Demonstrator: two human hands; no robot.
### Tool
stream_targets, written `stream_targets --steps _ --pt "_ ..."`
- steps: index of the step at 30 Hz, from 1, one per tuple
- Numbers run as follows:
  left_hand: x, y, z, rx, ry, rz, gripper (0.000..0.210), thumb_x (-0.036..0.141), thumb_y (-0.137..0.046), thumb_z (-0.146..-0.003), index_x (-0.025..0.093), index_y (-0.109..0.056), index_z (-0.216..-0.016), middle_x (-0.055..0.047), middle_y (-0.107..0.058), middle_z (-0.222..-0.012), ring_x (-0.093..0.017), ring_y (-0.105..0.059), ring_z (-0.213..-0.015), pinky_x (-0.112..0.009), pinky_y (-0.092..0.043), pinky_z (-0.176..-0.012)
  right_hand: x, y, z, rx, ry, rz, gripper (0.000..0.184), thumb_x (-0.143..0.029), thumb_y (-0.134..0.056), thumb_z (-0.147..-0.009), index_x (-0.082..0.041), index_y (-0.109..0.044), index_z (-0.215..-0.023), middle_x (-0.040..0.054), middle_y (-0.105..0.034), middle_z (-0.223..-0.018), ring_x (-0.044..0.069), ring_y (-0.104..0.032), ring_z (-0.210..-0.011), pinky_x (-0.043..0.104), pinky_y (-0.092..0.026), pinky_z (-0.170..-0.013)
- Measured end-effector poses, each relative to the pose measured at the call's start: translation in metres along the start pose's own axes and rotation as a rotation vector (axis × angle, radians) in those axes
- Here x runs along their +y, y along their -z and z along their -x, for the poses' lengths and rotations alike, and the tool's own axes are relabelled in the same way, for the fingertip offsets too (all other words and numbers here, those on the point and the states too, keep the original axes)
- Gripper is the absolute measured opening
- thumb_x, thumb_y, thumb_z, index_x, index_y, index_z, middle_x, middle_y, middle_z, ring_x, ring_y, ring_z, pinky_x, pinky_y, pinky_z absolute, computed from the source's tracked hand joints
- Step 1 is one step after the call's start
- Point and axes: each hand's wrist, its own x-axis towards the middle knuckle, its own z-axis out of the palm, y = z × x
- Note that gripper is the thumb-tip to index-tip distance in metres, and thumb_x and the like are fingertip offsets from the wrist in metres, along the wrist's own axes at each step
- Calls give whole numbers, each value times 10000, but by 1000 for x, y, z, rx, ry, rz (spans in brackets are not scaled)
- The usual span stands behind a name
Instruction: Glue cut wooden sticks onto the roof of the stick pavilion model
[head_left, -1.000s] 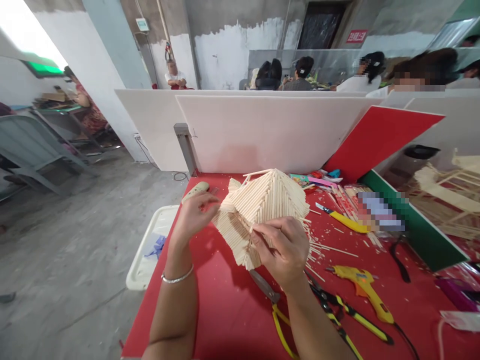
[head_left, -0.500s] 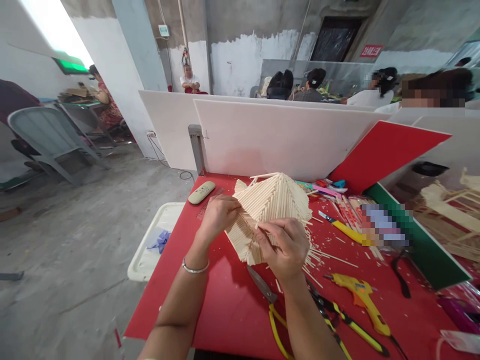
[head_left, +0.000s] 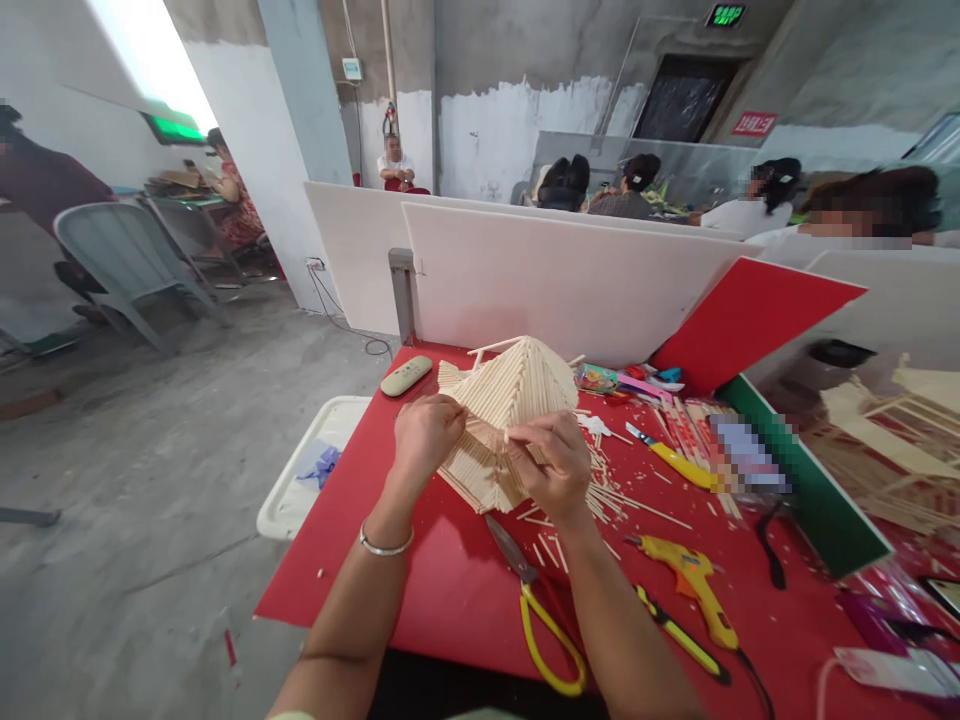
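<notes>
The left hand [head_left: 427, 435] has joined the right hand [head_left: 556, 465] at the model [head_left: 517, 385], pinched grips at nine and four o'clock, contents unclear, suggesting two-handed work.

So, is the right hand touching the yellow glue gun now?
Apart. The head view shows red tabletop between the right hand and the yellow glue gun.

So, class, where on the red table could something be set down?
Between the left forearm and scissors; also left of that forearm, bar one scrap. Crowded right of the right hand: sticks, knife, glue gun.
</notes>
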Motion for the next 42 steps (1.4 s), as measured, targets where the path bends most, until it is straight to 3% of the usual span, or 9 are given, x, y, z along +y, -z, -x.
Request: stream_targets --steps 6,11,13,16,19,23,29,42 --pt "12 11 24 19 13 -153 188 262 -600 -899 222 -779 -856 -57 -773 -976 -239 -689 -920 -349 -439 -741 9 11 2 -42 28 -109 140 -136 -678 -830 -236 -707 -924 1 -635 -800 158 -598 -780 331 -495 -729" --pt "31 43 45 235 -51 -137 188 294 -620 -918 209 -733 -794 -66 -732 -875 -236 -665 -867 -359 -444 -745 10 10 3 -29 50 -124 160 -114 -684 -827 -229 -697 -938 5 -633 -807 161 -592 -797 333 -484 -736" --pt "42 56 49 197 -205 66 167 291 -616 -934 216 -732 -841 -55 -715 -900 -191 -656 -832 -313 -463 -718 10 9 3 -27 57 -128 171 -106 -693 -823 -228 -693 -942 5 -633 -809 163 -589 -804 334 -477 -738" --pt "57 64 46 30 -400 267 129 293 -631 -940 214 -722 -892 -41 -697 -899 -152 -644 -805 -265 -463 -678 10 10 1 -28 70 -129 201 -90 -711 -807 -228 -689 -951 1 -629 -799 163 -580 -790 331 -466 -727" --pt "65 62 38 -20 -460 255 170 306 -629 -947 194 -708 -848 -32 -673 -818 -133 -615 -736 -252 -438 -645 9 11 -1 -41 78 -130 221 -85 -711 -803 -235 -691 -965 -2 -627 -794 161 -574 -774 325 -456 -710" --pt "64 54 30 -14 -436 282 219 313 -631 -946 174 -696 -789 -25 -645 -743 -112 -574 -653 -239 -422 -608 10 12 -3 -72 79 -132 248 -77 -715 -802 -240 -693 -987 -4 -630 -802 156 -567 -774 329 -447 -715" --pt "62 48 29 -33 -452 347 186 252 -625 -948 165 -698 -801 -21 -654 -715 -108 -587 -647 -234 -419 -597 15 13 -1 -96 73 -145 305 -59 -733 -781 -245 -689 -1019 6 -637 -826 161 -567 -787 346 -438 -717" --pt "62 48 21 -129 -450 356 274 293 -604 -963 159 -658 -730 -20 -636 -660 -103 -565 -590 -230 -417 -562 15 16 -1 -79 3 -198 368 -81 -773 -735 -227 -652 -1050 25 -623 -880 176 -578 -794 358 -465 -692"
